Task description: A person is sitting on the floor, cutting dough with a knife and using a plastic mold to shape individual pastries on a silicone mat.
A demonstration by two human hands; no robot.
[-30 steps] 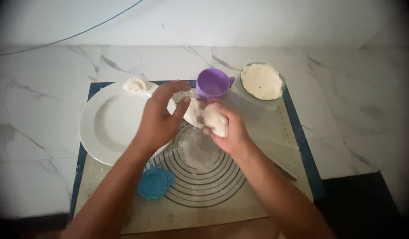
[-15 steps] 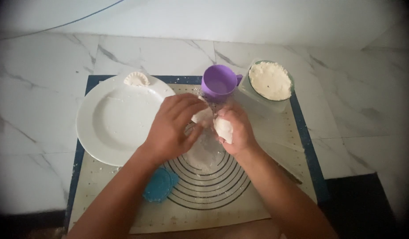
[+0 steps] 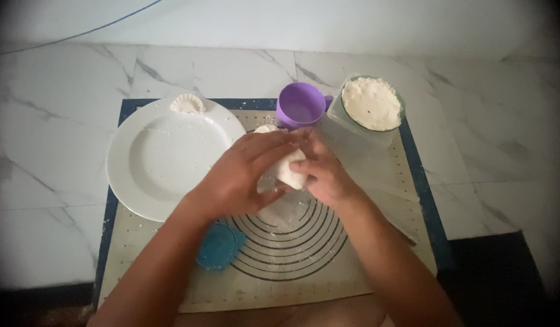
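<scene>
Both my hands meet over the middle of a baking mat (image 3: 328, 272) printed with dark rings. My left hand (image 3: 240, 172) and my right hand (image 3: 322, 169) together grip a lump of white dough (image 3: 289, 169), fingers curled around it. A little more dough (image 3: 266, 128) peeks out behind my left fingers. A white plate (image 3: 159, 163) lies to the left, with one crimped dumpling (image 3: 187, 104) on its far rim.
A purple cup (image 3: 300, 106) stands just behind my hands. A clear container of white flour (image 3: 371, 104) sits at the back right. A blue round dumpling press (image 3: 218, 246) lies on the mat under my left forearm. White marble counter (image 3: 50, 139) surrounds the mat.
My hands have closed more tightly over the dough and shifted slightly toward me. The view has moved a little; the objects keep their places.
</scene>
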